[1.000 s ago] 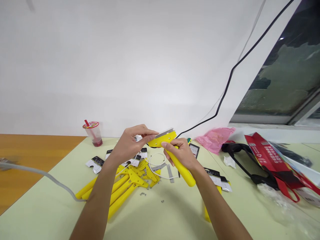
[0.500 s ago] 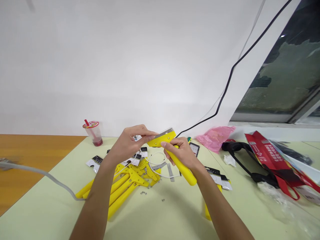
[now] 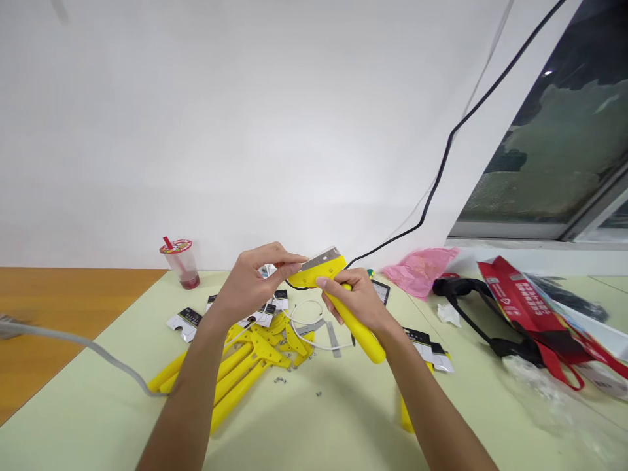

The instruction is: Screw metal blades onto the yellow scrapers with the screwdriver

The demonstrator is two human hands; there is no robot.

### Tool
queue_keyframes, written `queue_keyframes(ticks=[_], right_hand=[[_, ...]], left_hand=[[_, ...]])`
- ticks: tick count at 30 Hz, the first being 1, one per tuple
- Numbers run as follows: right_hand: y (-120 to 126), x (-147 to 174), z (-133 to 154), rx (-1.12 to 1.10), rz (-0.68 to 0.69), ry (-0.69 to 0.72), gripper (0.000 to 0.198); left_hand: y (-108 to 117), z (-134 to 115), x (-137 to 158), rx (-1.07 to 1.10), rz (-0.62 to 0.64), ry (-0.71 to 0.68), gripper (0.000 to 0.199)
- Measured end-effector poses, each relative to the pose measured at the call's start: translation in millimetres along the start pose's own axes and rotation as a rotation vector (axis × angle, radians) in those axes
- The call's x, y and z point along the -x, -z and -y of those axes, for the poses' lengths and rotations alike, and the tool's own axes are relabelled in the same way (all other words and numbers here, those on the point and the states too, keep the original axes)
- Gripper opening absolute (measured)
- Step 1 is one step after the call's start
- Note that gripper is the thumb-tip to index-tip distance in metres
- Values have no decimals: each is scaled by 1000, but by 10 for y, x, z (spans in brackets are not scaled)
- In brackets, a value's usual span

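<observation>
My right hand (image 3: 356, 297) is wrapped round the handle of a yellow scraper (image 3: 360, 332), its thumb against the wide head. A flat metal blade (image 3: 321, 258) with small slots sticks out along the head's upper edge. At the blade's left end, the thumb and fingers of my left hand (image 3: 265, 271) pinch it. Below my hands lies a pile of yellow scraper handles and heads (image 3: 245, 366). Loose metal blades (image 3: 334, 339) and several small screws (image 3: 280, 380) are on the table near the pile.
A drink cup (image 3: 181, 265) with a red straw stands at the back left. Packaging cards (image 3: 185, 324), a white cable (image 3: 314, 345) and a phone (image 3: 381, 292) lie about the pale green table. To the right are pink plastic (image 3: 419, 271), black straps (image 3: 464, 311) and a red bag (image 3: 527, 307).
The blade stands out slightly farther from the scraper head, and its slots now show. Both hands keep nearly the same place and hold; the view has shifted slightly.
</observation>
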State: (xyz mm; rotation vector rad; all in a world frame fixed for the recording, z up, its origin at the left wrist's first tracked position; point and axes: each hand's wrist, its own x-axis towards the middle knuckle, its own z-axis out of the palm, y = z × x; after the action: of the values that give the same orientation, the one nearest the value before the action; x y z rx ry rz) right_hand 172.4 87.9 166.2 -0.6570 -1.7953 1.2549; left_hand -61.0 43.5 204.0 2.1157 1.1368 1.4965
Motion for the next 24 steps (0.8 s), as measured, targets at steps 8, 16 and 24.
queue_keyframes(ticks=[8,16,24], right_hand=[[33,10,-18,14,-5,-16,47],[37,9,-31,12,11,11,48],[48,9,-66,-1,15,40,47]], left_hand=[[-2,5,15,3,42,-8,15],[-32,-21,7,2,36,8,14],[-97,-13,-1,16,12,-26,15]])
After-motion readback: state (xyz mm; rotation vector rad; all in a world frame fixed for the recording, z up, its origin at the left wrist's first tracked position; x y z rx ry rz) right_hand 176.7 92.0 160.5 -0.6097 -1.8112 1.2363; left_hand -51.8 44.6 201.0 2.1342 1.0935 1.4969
